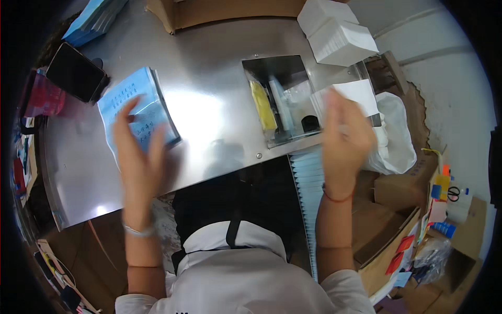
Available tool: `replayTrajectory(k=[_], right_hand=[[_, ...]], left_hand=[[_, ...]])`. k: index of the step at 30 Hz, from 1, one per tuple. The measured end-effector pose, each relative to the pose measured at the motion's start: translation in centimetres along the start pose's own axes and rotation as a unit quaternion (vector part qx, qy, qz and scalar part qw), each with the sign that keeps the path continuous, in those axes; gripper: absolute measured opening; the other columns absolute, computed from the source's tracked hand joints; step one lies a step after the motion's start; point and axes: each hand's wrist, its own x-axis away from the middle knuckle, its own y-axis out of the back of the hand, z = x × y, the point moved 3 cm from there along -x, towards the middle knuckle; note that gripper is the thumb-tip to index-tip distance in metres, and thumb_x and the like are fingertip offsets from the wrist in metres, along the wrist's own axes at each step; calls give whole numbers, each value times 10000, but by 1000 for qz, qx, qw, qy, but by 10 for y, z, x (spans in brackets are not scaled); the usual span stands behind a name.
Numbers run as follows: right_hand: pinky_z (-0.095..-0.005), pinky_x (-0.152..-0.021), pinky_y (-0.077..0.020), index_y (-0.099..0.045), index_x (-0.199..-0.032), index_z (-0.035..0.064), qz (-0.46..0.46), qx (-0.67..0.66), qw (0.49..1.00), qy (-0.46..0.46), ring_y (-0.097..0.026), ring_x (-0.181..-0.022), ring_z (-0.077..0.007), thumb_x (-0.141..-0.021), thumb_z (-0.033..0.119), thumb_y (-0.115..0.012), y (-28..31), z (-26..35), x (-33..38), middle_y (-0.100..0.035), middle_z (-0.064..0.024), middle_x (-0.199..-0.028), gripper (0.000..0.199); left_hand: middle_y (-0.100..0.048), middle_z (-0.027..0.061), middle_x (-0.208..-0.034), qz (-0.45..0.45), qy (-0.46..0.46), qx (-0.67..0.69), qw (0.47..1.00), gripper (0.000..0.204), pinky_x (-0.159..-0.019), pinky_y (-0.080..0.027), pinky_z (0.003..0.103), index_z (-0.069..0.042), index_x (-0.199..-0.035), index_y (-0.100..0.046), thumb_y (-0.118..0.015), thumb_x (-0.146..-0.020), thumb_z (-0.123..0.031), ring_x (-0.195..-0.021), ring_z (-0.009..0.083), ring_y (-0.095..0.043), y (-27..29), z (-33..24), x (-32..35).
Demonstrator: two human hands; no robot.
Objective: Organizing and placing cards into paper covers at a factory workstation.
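Note:
My left hand [137, 138] is over a blue printed stack of sheets or packets [125, 94] on the left of the metal table. Its thumb and fingers are spread apart, slightly blurred, and whether they touch the stack cannot be made out. On the right, my right hand [346, 137] is raised beside a rectangular opening in the table. Motion smears its fingers, so their grip is unclear. Just behind them lie white paper sheets [361, 97]. Inside the opening [303, 97] are a yellow strip [263, 104] and a pale blue long piece [282, 107].
White paper stacks [340, 39] stand at the back right. A phone [77, 71] leans on a stand at the left, near a pink container [49, 97]. A cardboard box [235, 13] lines the back. A white bag [395, 138] hangs off the right side, above cardboard boxes [405, 183].

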Motion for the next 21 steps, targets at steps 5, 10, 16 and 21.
replayTrajectory(k=[5, 10, 16, 21], right_hand=[[-405, -795, -480, -730, -999, 12, 40, 205, 977, 46, -580, -921, -296, -882, 112, -670, 8, -31, -2, -626, -126, -977, 165], [-404, -806, -466, -727, -1038, 18, 109, 172, 978, 53, -545, -903, -289, -843, 60, -665, 12, -38, -5, -594, -117, -981, 209], [-395, -873, -468, -690, -1156, 30, 121, 127, 980, 97, -562, -1003, -302, -822, -20, -615, 33, -36, -6, -600, -147, -1068, 346], [-613, -1138, -245, -673, -1208, 131, 326, -60, 910, 250, -578, -1157, -311, -838, 113, -599, -34, 49, 78, -625, -139, -1218, 378]], left_hand=[[-546, 123, -1082, 53, -64, -316, 945, 268, -933, -341, 445, -79, -1046, -583, -697, -889, -264, -1078, 304, -510, 23, 50, -19], [-548, 171, -1097, 101, -203, -80, 971, 288, -901, -406, 518, -64, -889, -564, -771, -801, -244, -1085, 378, -527, -34, -28, 6], [-511, 247, -1325, 163, -236, -17, 958, 382, -1040, -385, 553, -27, -1038, -618, -773, -743, -212, -1290, 457, -446, -80, -63, 34], [-457, 228, -1399, 207, -228, -61, 950, 519, -1044, -369, 513, -14, -1194, -586, -742, -715, -141, -1325, 445, -395, -56, -40, 22]])
